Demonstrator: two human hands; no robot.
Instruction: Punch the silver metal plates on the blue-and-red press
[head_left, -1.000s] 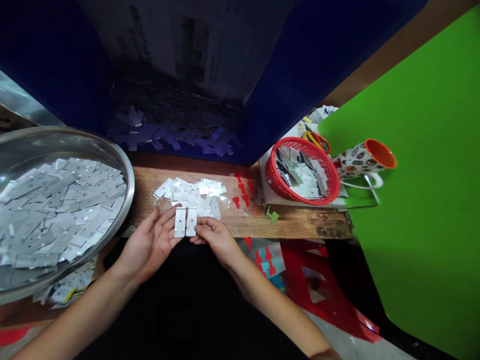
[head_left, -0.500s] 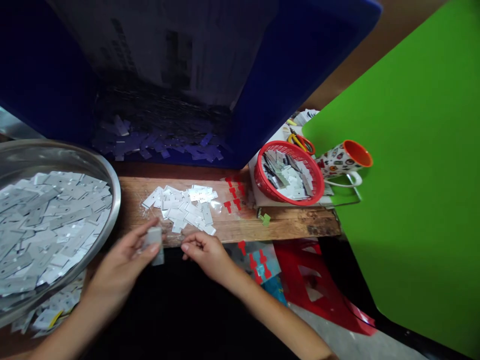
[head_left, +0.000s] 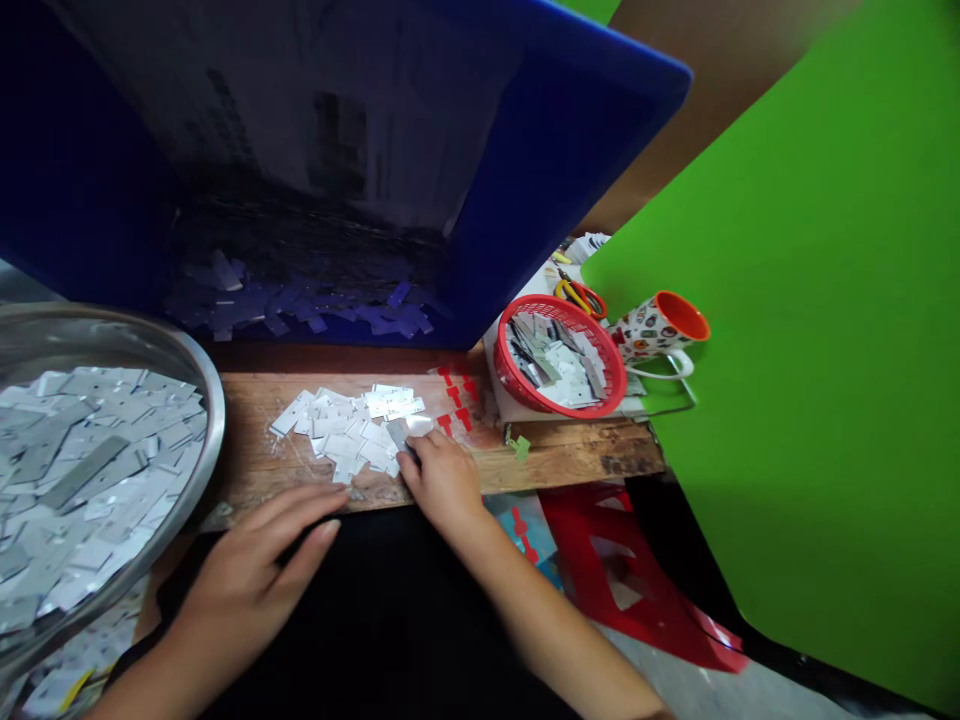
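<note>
Bin [head_left: 555, 130]: blue, standing behind the tabletop [head_left: 555, 455]; its interior is dark and the depth of its contents unreadable.

Basin [head_left: 212, 400]: steel, heaped with plates, cut off at the left edge; lower layers hidden.

Basket [head_left: 510, 385]: red, holding mixed plates and strips; those beneath cannot be made out.

Pile [head_left: 337, 430]: loose, overlapping plates on the tabletop, between basin and basket; undersides hidden.

Left hand [head_left: 262, 550]: blurred, above the near edge; fingers spread and released, nothing seen in them, palm turned from view.

Right hand [head_left: 446, 480]: at the pile's right side; fingers bent at the grey plate [head_left: 397, 435], touching it. Whether they clasp it or merely rest there is not determinable.

Grey plate: the pile's right-hand piece, partly covered by those fingers. Judged thin metal: light, stiff, smooth enough to slide, hardly fragile, though edges may be sharp and a bend possible. Best hold: opposite long edges, lifted from an overhanging end, as lying flat it offers little to pinch. Holes or folds on it: too small to read.
</note>
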